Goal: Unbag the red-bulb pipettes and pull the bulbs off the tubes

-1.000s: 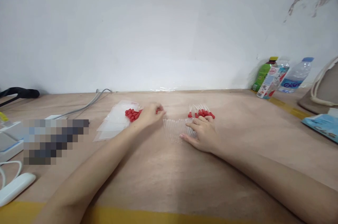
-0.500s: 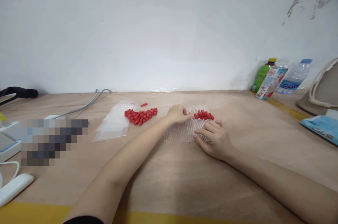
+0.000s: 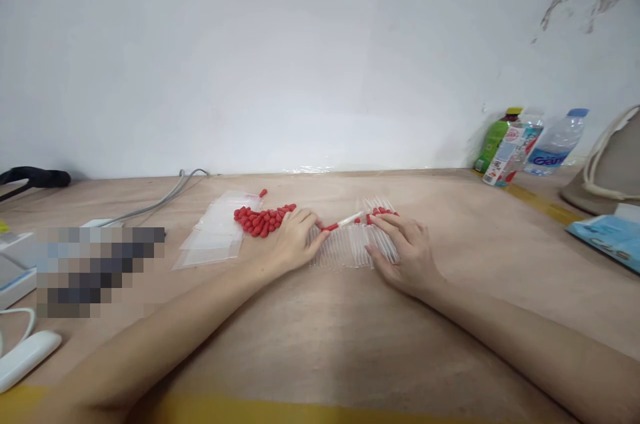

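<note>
My left hand (image 3: 300, 237) pinches a glass dropper (image 3: 350, 219) by its red rubber bulb, and the clear tube points up to the right. Below it lies a row of clear glass tubes (image 3: 340, 251), side by side on the table. My right hand (image 3: 407, 251) rests over the right end of this row, thumb and fingers apart. Behind its fingers show several red bulbs on tubes (image 3: 384, 211), partly hidden. Left of my left hand is a pile of loose red rubber bulbs (image 3: 260, 221), with a single bulb (image 3: 263, 193) lying apart behind it.
Clear plastic bags (image 3: 210, 241) lie left of the pile. Farther left are a grey cable (image 3: 155, 201), a white power strip (image 3: 20, 251) and a blurred-out patch. Drink bottles (image 3: 555, 144), a blue packet (image 3: 605, 244) and a beige bag (image 3: 610, 157) stand or lie at right.
My left hand has moved left and toward me, from the bulbed tubes to beside the pile, and now shows a dropper in its fingers. My right hand has shifted slightly, covering more red bulbs.
</note>
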The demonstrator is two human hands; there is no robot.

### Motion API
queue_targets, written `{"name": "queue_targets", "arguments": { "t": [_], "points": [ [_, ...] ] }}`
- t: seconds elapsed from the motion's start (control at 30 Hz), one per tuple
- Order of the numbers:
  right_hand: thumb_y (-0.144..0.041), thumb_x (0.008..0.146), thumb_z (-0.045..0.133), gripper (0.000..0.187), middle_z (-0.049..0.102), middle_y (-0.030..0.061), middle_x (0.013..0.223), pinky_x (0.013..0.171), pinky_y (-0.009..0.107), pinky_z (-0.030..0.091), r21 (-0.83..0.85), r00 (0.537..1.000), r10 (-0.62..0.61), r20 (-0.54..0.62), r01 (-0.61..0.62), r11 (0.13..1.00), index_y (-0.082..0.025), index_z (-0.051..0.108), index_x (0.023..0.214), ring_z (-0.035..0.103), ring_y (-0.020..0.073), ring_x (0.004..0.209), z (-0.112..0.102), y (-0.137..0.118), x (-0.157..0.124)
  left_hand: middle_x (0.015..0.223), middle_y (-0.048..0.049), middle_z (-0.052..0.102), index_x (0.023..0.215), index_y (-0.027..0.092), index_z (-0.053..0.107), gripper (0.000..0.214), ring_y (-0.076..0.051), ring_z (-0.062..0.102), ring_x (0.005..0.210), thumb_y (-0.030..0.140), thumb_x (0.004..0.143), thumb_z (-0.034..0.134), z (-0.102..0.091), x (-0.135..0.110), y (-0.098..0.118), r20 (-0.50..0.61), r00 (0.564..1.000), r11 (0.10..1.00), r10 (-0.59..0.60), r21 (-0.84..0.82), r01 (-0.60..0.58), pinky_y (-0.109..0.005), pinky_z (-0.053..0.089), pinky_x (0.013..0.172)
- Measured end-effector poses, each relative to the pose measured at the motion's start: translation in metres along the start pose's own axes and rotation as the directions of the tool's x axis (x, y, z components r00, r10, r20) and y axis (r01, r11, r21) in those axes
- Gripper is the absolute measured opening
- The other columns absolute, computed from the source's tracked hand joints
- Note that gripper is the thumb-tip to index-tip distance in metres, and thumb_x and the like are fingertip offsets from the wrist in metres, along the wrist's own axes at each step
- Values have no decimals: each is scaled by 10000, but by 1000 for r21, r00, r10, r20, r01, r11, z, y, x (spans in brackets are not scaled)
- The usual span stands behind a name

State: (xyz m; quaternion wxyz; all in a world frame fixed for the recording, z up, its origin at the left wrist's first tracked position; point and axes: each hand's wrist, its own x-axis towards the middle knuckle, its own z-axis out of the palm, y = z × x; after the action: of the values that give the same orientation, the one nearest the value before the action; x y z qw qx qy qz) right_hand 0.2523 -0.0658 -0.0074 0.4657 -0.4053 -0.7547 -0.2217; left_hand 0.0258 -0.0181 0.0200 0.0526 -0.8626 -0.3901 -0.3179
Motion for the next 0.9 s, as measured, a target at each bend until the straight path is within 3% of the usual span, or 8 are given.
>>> {"name": "queue_targets", "arguments": {
  "t": [0.1, 0.2, 0.43, 0.57, 0.63, 0.7, 0.9],
  "points": [
    [-327, 793, 528, 501, 540, 102, 1205, 964, 428, 309, -3, 995, -87, 58, 88, 996, -181, 431, 1262, 486, 248, 1109, 1, -6, 4, 834, -48, 592, 809, 175, 552, 167, -189, 503, 810, 325, 831, 480, -12, -26, -4, -3, 997, 995, 80, 51, -80, -345, 363, 756],
    [-347, 811, 519, 434, 582, 77, 1166, 1026, 469, 231, 38, 976, -161, 147, 157, 987, -200, 482, 1217, 482, 241, 1132, 2, -11, 5, 833, -43, 604, 809, 182, 546, 133, -180, 505, 790, 306, 822, 501, -13, -40, -4, -56, 991, 992, 119, 49, -116, -342, 356, 749],
    [-240, 839, 512, 156, 687, -5, 931, 1061, 496, 153, 128, 961, -211, 178, 190, 973, -222, 630, 939, 568, 197, 1027, 7, -14, 1, 838, -35, 622, 813, 180, 539, 96, -164, 525, 757, 275, 805, 544, -8, -43, -1, -103, 974, 979, 202, 14, -202, -336, 372, 730],
    [-204, 836, 510, 146, 699, -12, 882, 1062, 525, 122, 172, 960, -220, 176, 190, 967, -235, 650, 865, 590, 194, 988, 8, -16, 2, 1023, -83, 609, 1022, 166, 536, 285, -201, 538, 956, 320, 786, 576, -6, -42, 3, -67, 980, 979, 188, -66, -192, -359, 407, 835],
    [-201, 829, 522, 140, 701, -12, 870, 1061, 530, 122, 189, 961, -227, 158, 196, 962, -234, 655, 856, 598, 192, 969, 8, -17, 3, 1118, -95, 585, 1099, 165, 523, 366, -216, 505, 1066, 343, 785, 581, -3, -40, 7, -19, 974, 969, 226, -100, -227, -376, 395, 905],
    [-199, 825, 527, 137, 701, -11, 874, 1061, 522, 140, 207, 960, -238, 147, 205, 957, -230, 657, 856, 605, 184, 950, 8, -18, 2, 1102, -73, 608, 1039, 182, 570, 259, -205, 511, 1081, 312, 817, 546, 0, -38, 10, 11, 962, 955, 272, -124, -268, -378, 392, 931],
    [-281, 829, 533, 260, 661, 53, 1026, 1044, 484, 250, 231, 951, -240, 197, 194, 954, -176, 596, 1059, 564, 202, 1036, 14, -17, -1, 967, -43, 675, 941, 178, 610, 159, -174, 578, 1006, 248, 851, 500, 8, -34, 13, -35, 947, 939, 319, -123, -321, -372, 402, 938]
  ]
}}
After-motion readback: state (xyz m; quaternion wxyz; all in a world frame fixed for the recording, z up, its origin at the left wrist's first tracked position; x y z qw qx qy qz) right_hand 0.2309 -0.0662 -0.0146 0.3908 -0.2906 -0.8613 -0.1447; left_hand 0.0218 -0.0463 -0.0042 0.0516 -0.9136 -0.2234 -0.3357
